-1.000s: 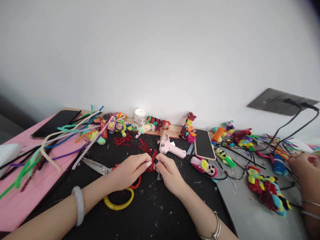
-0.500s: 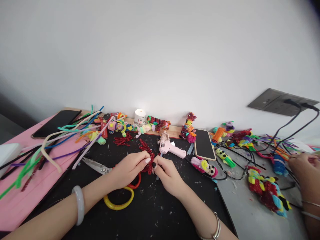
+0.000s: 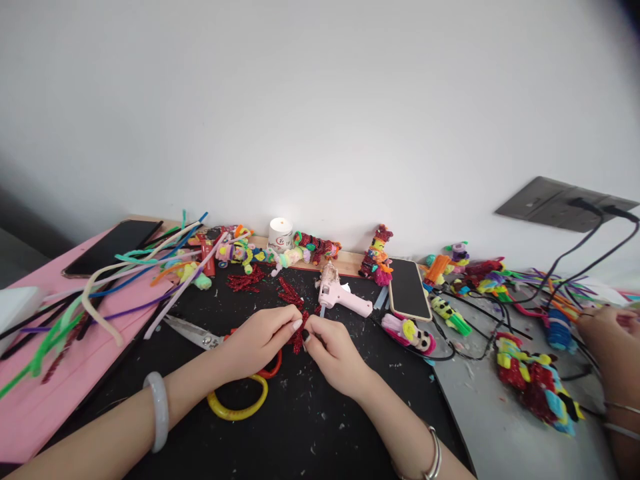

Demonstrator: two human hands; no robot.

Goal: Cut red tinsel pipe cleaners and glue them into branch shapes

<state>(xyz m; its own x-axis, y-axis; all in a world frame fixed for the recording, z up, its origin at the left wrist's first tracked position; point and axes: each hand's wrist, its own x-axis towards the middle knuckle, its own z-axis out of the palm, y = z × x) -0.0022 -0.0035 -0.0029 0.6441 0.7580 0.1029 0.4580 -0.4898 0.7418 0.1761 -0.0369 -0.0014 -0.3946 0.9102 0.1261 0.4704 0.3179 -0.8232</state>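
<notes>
My left hand [image 3: 263,339] and my right hand [image 3: 336,350] meet over the black mat, thumbs and fingers pinched close together. Between them is a piece of glittery red pipe cleaner [image 3: 297,341], partly covered by the fingertips. Just beyond lie more short red pipe cleaner pieces [image 3: 289,292], and a loose pile of red pipe cleaner cuttings [image 3: 246,279] sits farther left. Scissors [image 3: 235,408] with yellow and red handles rest partly under my left wrist. Behind my right hand lies a pink glue gun [image 3: 347,300].
Colourful pipe cleaners [image 3: 105,293] spread over a pink board [image 3: 75,373] at left, beside a dark phone [image 3: 115,247]. A white paper cup [image 3: 281,235] and pipe cleaner dolls [image 3: 377,257] line the wall. Another phone [image 3: 410,290] lies right; another person's hand [image 3: 607,333] works at far right.
My hands have drawn slightly closer together around the red pipe cleaner, covering more of it. The things on the table have not moved.
</notes>
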